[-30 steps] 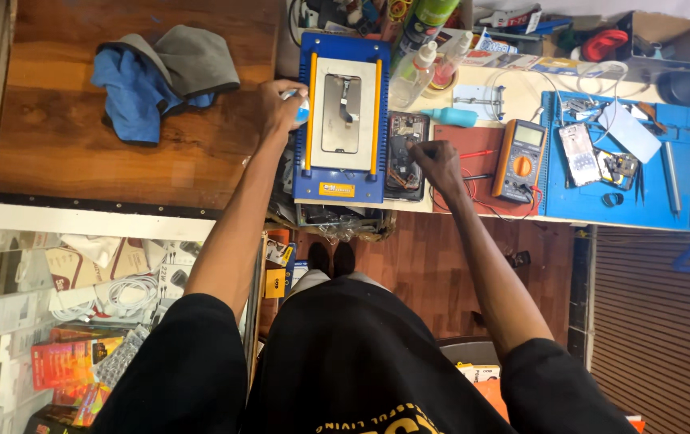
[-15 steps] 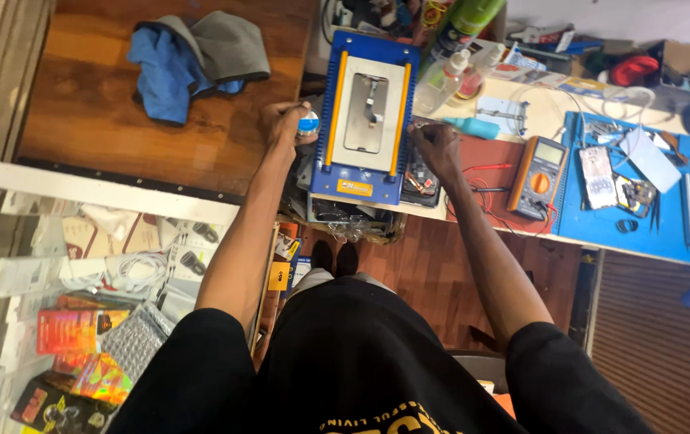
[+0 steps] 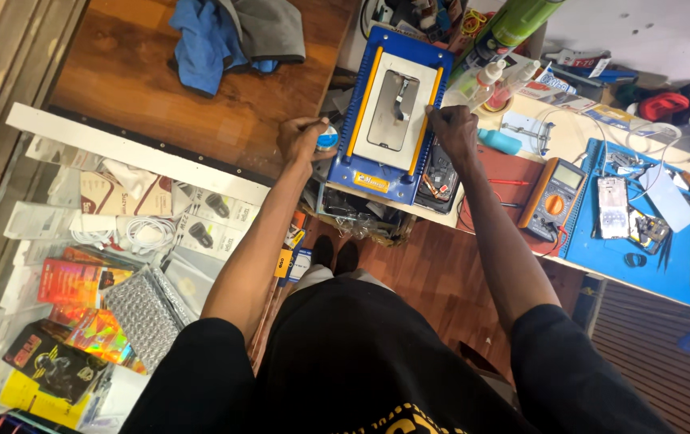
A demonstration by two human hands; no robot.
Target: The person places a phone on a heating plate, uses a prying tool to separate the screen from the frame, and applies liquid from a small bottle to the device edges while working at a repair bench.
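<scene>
Fingers of the left hand (image 3: 301, 138) curl shut around a small spool (image 3: 327, 139) left of the blue machine (image 3: 393, 112), while the right hand (image 3: 453, 128) presses its right rail; a slip could jolt the phone (image 3: 397, 108).

Blue cloth (image 3: 200, 40) (crumpled) lies on wood; orange multimeter (image 3: 552, 199) rightward

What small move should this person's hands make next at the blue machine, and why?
Probably lift the right hand clear of the blue-and-yellow flat-topped machine. It rests at the right yellow rail, beside the dark phone frame on the white plate, while the left hand holds a small round blue-and-white spool beside the left edge.
</scene>
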